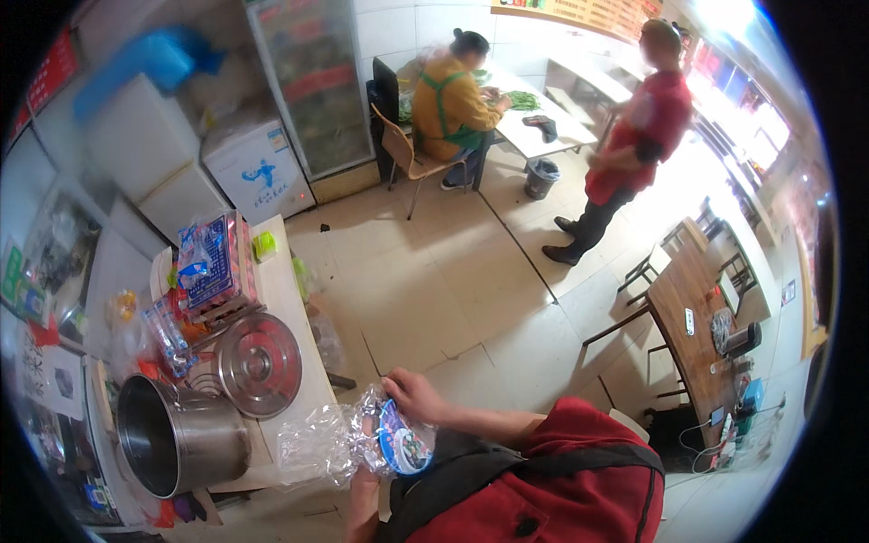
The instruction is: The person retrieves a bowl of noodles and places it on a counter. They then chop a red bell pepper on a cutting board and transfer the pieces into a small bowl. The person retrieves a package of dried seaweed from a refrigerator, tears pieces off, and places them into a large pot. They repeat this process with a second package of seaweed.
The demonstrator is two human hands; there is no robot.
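Crinkled clear plastic film (316,441) covers my left hand (370,441), which is mostly hidden behind it and a round blue-rimmed item with a colourful floral print (404,441). At the upper edge of that bundle, my right hand (411,394) grips the plastic with its fingers bent. The film spreads leftward over the corner of a pale counter (285,271). On the counter to the left stand a deep steel stockpot (210,434), its mouth uncovered, and a round steel lid (259,364) beside it.
Boxes and packets (217,265) are stacked behind the lid. A person in a yellow top (441,102) sits at a white table (543,139) with green vegetables (523,101); a person in red (652,129) stands nearby. A bin (542,182) is beneath the table. A wooden table (686,305) stands right.
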